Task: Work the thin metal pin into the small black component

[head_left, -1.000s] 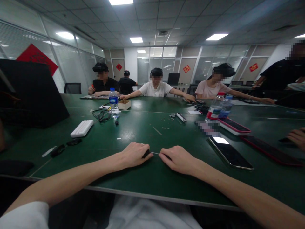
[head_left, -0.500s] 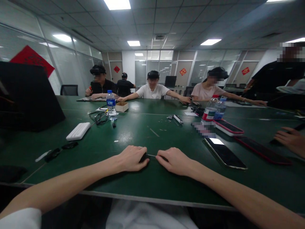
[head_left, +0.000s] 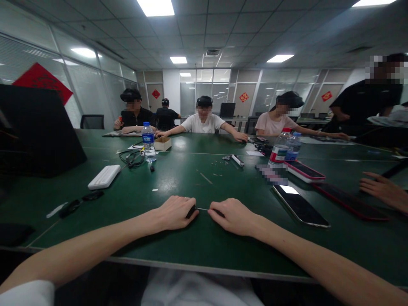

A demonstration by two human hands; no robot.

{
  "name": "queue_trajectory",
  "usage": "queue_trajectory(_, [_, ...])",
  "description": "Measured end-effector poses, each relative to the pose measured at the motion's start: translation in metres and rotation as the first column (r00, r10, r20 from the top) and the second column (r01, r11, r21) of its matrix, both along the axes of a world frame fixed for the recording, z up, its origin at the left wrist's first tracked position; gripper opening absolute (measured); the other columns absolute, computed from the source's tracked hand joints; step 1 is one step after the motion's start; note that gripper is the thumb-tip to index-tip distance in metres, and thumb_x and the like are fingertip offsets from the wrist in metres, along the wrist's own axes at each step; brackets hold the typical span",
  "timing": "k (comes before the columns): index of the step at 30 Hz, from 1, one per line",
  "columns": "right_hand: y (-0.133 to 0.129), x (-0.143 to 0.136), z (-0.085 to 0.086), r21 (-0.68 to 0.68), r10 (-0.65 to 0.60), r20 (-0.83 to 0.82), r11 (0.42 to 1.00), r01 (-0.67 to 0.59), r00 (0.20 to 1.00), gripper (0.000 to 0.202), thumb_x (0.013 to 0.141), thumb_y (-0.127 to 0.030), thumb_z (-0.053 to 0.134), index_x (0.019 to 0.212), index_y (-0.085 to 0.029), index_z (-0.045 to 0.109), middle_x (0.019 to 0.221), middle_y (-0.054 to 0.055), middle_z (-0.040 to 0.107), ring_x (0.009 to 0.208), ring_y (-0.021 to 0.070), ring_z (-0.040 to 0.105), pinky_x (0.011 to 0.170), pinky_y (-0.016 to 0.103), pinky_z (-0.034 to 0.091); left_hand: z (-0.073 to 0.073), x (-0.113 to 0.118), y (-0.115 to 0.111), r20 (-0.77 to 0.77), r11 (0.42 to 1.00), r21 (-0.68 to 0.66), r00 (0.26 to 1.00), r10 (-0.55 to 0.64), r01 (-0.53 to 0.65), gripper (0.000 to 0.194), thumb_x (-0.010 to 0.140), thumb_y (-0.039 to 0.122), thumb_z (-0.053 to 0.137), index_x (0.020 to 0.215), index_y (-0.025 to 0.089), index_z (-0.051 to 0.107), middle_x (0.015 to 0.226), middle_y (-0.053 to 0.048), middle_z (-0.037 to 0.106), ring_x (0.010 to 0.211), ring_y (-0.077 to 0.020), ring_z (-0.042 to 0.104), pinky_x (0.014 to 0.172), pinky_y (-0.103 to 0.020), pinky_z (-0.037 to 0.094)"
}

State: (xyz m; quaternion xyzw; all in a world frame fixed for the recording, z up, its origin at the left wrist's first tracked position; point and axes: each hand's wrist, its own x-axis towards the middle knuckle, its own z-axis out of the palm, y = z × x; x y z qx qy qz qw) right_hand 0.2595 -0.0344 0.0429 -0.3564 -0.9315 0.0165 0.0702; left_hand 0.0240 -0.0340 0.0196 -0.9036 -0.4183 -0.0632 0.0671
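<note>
My left hand (head_left: pixel 178 212) rests on the green table (head_left: pixel 178 246), its fingers curled around a small black object (head_left: pixel 191 211). Just to the right, my right hand (head_left: pixel 234 216) lies with fingers bent round something dark, mostly hidden under them. A thin pale rod or line (head_left: pixel 202 209) spans the short gap between both hands. The hands do not touch each other. Right of my right hand lies a phone (head_left: pixel 302 208) with a bright patch on its screen.
On the left are a white power bank (head_left: pixel 104 177), black cables (head_left: pixel 131 159), a blue-capped bottle (head_left: pixel 148 141) and an open box (head_left: pixel 162 143). Two bottles and a red-edged phone (head_left: pixel 306 171) stand or lie right. Another person's hand (head_left: pixel 382 189) is at the right edge.
My hands have hardly moved. Across the table, the middle person's hand has shifted inward, and so has the hand of the person in pink. The nearby hand at right has moved slightly left.
</note>
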Motion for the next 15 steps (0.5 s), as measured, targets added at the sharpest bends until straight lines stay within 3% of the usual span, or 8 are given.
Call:
queue_trajectory(7, [0.0021, 0.0003, -0.0024, 0.006, 0.015, -0.019, 1.0, -0.015, 1.0, 0.031, 0.103, -0.035, 0.042, 0.094, -0.019, 0.066, 0.078, 0.004, 0.07, 0.068, 0.0165, 0.064, 0.066, 0.024, 0.04, 0.0032, 0.0003, -0.001, -0.015, 0.998, -0.01, 0.998, 0.063, -0.063, 0.042, 0.101, 0.051, 0.037, 0.091, 0.018, 0.06, 0.083, -0.009, 0.072, 0.073, -0.0262, 0.07, 0.059, -0.031, 0.048])
queue_trajectory(15, [0.0024, 0.0005, -0.0029, -0.014, 0.027, -0.031, 1.0, -0.027, 0.999, 0.032, 0.103, -0.036, 0.041, 0.093, -0.019, 0.067, 0.08, 0.005, 0.071, 0.071, 0.0165, 0.066, 0.069, 0.024, 0.042, 0.0022, -0.0004, -0.0014, -0.054, 0.999, 0.018, 0.998, 0.042, -0.041, 0.04, 0.102, 0.047, 0.035, 0.092, 0.018, 0.061, 0.082, -0.01, 0.072, 0.069, -0.0273, 0.07, 0.056, -0.032, 0.049])
